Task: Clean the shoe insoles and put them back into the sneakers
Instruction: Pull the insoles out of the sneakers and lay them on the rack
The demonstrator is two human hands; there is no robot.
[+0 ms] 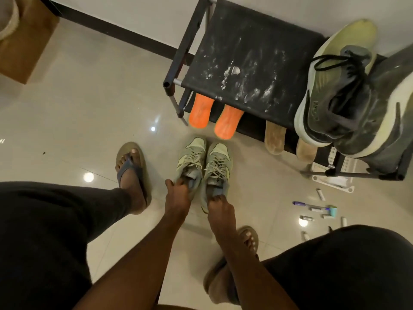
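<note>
Both my hands' fingers hook the heel collars, left hand (176,195) on the left pale-green laced sneaker (192,159), right hand (220,206) on its twin (218,167), toes pointing away toward the orange foam insoles (212,118).

Two pale green sneakers (204,166) sit side by side on the floor, toes at 12 o'clock, laces loose. Orange insoles (212,117) and tan insoles (288,144) poke out further up, around 12 to 1 o'clock.

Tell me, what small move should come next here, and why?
Probably lift the two green sneakers off the floor: the left hand and right hand each grip a heel opening, while the orange insoles lean on the rack, not yet inside.
</note>
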